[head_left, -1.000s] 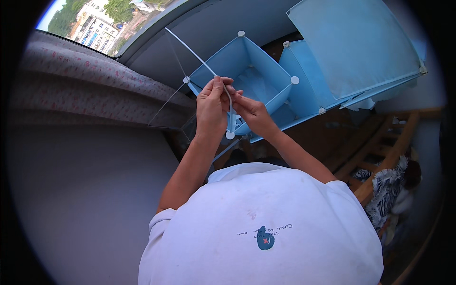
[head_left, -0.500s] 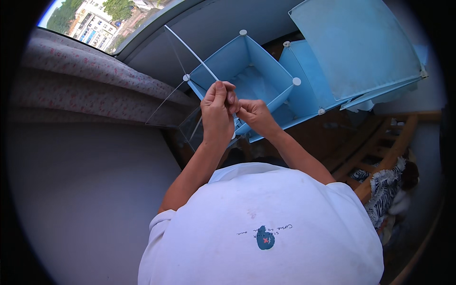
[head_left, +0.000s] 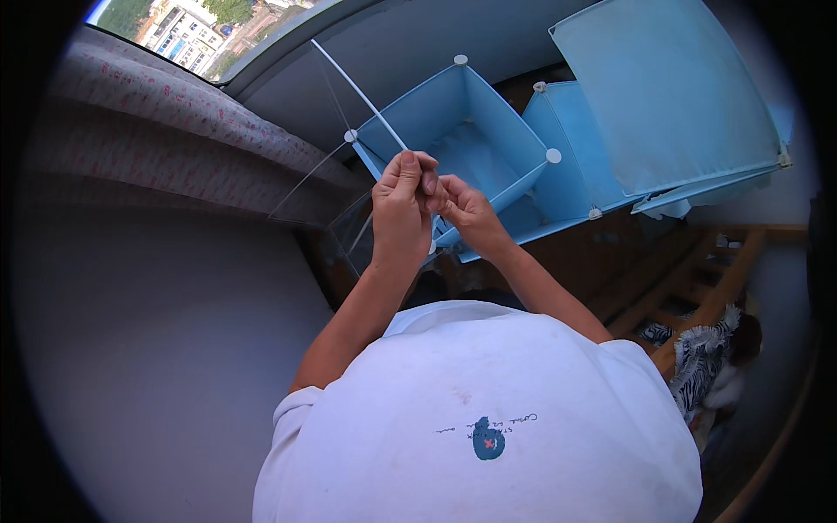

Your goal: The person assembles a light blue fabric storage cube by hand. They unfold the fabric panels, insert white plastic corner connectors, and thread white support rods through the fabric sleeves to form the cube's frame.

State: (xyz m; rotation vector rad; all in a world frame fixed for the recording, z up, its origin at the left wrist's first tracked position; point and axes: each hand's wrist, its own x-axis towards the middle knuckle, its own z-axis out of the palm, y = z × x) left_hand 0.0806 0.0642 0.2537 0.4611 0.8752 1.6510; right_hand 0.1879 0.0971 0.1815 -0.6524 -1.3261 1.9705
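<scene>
My left hand (head_left: 401, 196) is closed round the lower end of a thin white rod (head_left: 359, 91), which slants up and left toward the window wall. My right hand (head_left: 471, 213) is pressed against the left one with its fingers pinched together; what they hold, if anything, is hidden. Both hands are above the near left edge of an open-topped light blue cube box (head_left: 514, 126), whose panels join at white round connectors (head_left: 554, 156). Thin wire-like edges (head_left: 307, 180) run out left of the box from a corner connector.
More blue cube compartments stand to the right, with a raised blue panel (head_left: 667, 96) over them. A patterned curtain (head_left: 200, 131) hangs at the left by the window. At the right are a wooden ladder-like frame (head_left: 711, 301) and a fringed zebra-striped cloth (head_left: 697, 357).
The view has shifted slightly, so the boxes appear a little lower and farther right. Both hands keep nearly the same pose, and the white rod stays in my left hand.
</scene>
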